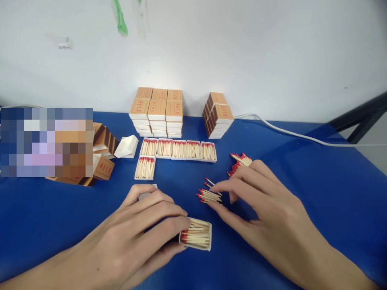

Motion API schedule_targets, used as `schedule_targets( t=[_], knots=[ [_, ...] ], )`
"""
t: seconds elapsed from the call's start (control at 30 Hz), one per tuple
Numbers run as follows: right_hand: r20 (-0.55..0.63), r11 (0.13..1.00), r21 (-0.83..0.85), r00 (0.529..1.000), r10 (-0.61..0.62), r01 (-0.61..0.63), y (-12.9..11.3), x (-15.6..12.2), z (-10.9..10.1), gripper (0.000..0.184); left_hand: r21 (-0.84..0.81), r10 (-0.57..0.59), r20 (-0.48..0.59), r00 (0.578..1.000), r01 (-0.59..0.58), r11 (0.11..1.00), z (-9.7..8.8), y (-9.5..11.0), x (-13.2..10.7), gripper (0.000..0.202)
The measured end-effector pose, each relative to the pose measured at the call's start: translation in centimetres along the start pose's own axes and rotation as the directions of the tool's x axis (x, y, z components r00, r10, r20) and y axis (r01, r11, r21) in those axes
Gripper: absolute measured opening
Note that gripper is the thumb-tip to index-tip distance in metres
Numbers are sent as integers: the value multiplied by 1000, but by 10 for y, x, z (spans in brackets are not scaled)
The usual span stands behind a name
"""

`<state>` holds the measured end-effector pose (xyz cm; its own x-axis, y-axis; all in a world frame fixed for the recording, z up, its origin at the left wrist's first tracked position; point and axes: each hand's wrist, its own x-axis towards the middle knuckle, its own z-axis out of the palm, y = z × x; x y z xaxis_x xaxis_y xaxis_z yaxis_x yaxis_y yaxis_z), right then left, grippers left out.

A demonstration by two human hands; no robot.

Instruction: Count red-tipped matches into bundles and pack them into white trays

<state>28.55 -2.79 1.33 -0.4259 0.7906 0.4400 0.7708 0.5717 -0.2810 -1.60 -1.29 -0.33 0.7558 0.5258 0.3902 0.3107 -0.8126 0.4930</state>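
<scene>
My left hand (130, 233) grips the left end of a white matchbox tray (199, 235) between thumb and fingers. Red-headed matches lie sideways in that tray, heads to the left. Right of it, my right hand (266, 205) has thumb and forefinger on either side of a small bunch of matches (210, 196) on the table. A larger heap of loose matches (242, 161) shows behind its knuckles, partly hidden. Under my left fingers, part of another white tray (147, 195) peeks out; its inside is mostly covered.
Several match-filled trays (179, 150) form a row, with one more filled tray (145, 168) in front. Stacked matchboxes (157, 108) and a smaller stack (218, 114) stand against the wall. At left are an empty tray pile (127, 146) and tumbled matchbox covers (104, 167). A white cable (290, 131) runs behind.
</scene>
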Motion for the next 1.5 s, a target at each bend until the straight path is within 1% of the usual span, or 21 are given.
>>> schedule_targets(
  t=[0.03, 0.13, 0.17, 0.2, 0.23, 0.33, 0.37, 0.47, 0.6, 0.67, 0.8, 0.93, 1.03, 1.1, 1.2, 1.27, 1.3, 1.37, 1.5],
  knots=[
    [-9, 999, -30, 999, 32, -33, 1, -1, 0, 6, 2, 4, 2, 1000, -4, 1000, 0, 0, 0, 21],
    [43, 989, -103, 992, 115, -110, 5, -6, 0, 38, 8, 9, 2, 1000, -9, 1000, -2, 0, 0, 21],
    [67, 987, -109, 990, 127, -120, 6, -8, 1, 45, 12, 8, 3, 1000, -8, 1000, -2, 0, 1, 21],
    [85, 987, -104, 988, 130, -121, 7, -9, 2, 47, 18, 6, 9, 1000, -6, 1000, -3, 0, 1, 21],
    [93, 989, -88, 987, 127, -119, 8, -10, 3, 42, 27, 3, 20, 1000, -3, 1000, -4, 0, 2, 21],
    [101, 994, -10, 988, 113, -113, 6, -10, 6, 13, 38, -3, 32, 999, 2, 999, -4, 1, 2, 22],
    [101, 994, 16, 989, 108, -110, 5, -9, 6, 9, 32, -5, 25, 1000, 4, 999, -4, 1, 2, 21],
    [102, 995, 60, 992, 77, -83, 2, -7, 7, 14, 4, -16, -1, 1000, 16, 1000, -2, 2, 1, 20],
    [138, 998, 54, 990, 28, -36, 3, -5, 4, 18, 4, -8, -4, 1000, 8, 1000, -1, 2, 1, 20],
    [161, 1000, 5, 987, -2, 2, 4, -6, 3, 19, 13, -6, -6, 1000, 6, 1000, 0, 2, 1, 20],
    [185, 981, -156, 979, -87, 117, 8, -6, 4, 16, 38, -37, -31, 999, 39, 999, 0, 0, 0, 22],
    [144, 939, -285, 977, -156, 192, 11, -4, 10, 19, 82, -89, -53, 995, 93, 992, 0, -1, 0, 29],
    [111, 923, -325, 978, -177, 204, 11, -2, 10, 20, 103, -103, -73, 992, 110, 989, 0, -1, 0, 31],
    [91, 945, -284, 985, -145, 165, 7, 0, 8, 18, 111, -104, -80, 991, 112, 987, 0, -1, 0, 32],
    [77, 991, -111, 994, -72, 80, -3, 2, 2, 18, 112, -111, -96, 989, 121, 986, 1, 0, 0, 31],
    [97, 999, 18, 994, -52, 51, -12, 3, 1, 20, 106, -110, -107, 988, 122, 987, 2, 1, 0, 32],
    [123, 997, 56, 991, -57, 50, -15, 3, 2, 22, 98, -111, -110, 988, 122, 988, 3, 1, 0, 32],
    [140, 994, 75, 987, -84, 74, -21, 4, 5, 26, 69, -110, -103, 989, 117, 991, 3, 0, 0, 33],
    [108, 989, 21, 984, -145, 144, -24, 2, 13, 32, 37, -111, -98, 989, 115, 993, 4, 0, 0, 35]
  ],
)
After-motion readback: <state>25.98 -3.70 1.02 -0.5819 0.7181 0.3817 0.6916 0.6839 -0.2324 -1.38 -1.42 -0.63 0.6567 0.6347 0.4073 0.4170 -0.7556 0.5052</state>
